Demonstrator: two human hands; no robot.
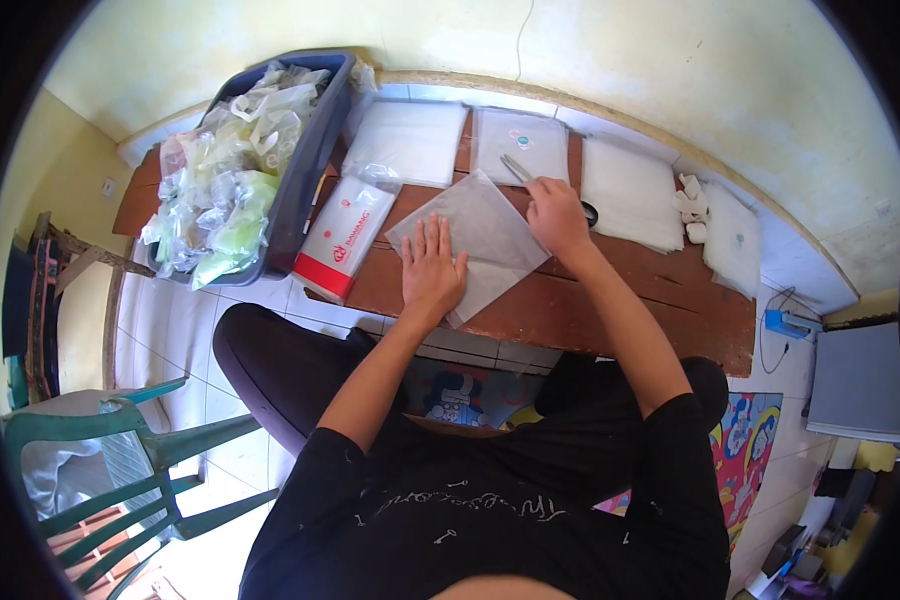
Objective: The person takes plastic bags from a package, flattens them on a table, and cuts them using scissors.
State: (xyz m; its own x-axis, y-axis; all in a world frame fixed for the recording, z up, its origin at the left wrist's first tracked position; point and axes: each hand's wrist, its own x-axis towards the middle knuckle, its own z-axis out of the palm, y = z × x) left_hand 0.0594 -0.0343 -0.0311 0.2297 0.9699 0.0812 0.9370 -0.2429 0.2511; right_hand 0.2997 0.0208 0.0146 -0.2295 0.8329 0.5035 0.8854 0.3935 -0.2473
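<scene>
A translucent plastic sheet [495, 235] lies turned cornerwise on the brown wooden table [610, 300]. My left hand [434, 268] rests flat on its left part, fingers spread, holding nothing. At the sheet's right corner my right hand [558, 218] is closed around scissors [515, 168], whose blades point up and left over a stack of clear bags with a small printed mark [540, 145]. A black handle loop shows beside that hand. Left of the sheet is a red and white plastic pack [342, 235].
A dark blue bin [310, 165] heaped with crumpled plastic stands at the table's left end. More bag stacks [405, 140] [630, 190] [733, 240] line the wall side, with crumpled white pieces [691, 205] between two. A green chair [160, 450] stands at lower left.
</scene>
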